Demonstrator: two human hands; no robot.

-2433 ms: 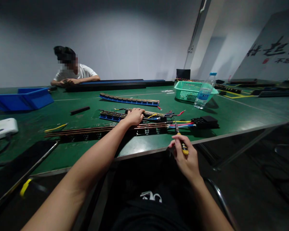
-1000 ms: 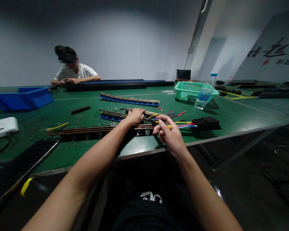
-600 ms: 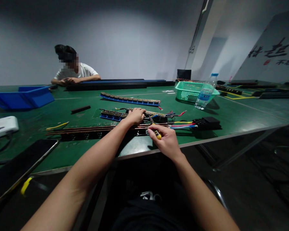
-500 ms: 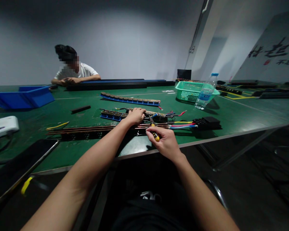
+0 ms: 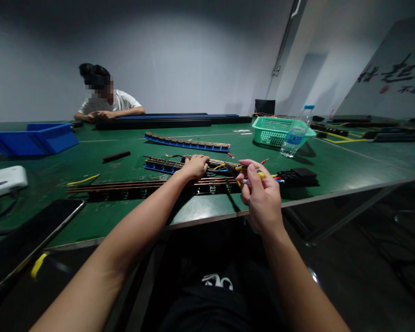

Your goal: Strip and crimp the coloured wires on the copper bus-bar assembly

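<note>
My left hand [image 5: 194,166] rests closed on a long strip with copper rails [image 5: 134,186] that lies across the green table [image 5: 100,216], fingers curled over a second blue-backed strip [image 5: 162,164]. My right hand [image 5: 261,196] hovers just right of it, closed around a yellow-handled screwdriver [image 5: 254,171] whose dark tip points left toward the strip. Coloured wires [image 5: 259,179] run from the strip's right end to a black connector block [image 5: 295,176].
A third blue strip [image 5: 186,143] lies farther back. A green basket [image 5: 275,130] and water bottle [image 5: 293,133] stand at right, a blue bin [image 5: 34,140] and white device [image 5: 5,180] at left. A person [image 5: 105,103] sits across the table behind long black rails [image 5: 166,121].
My right hand lifted the screwdriver from low beside the strip and swung it up and to the right, now tip pointing left. My left hand has stayed on the strip.
</note>
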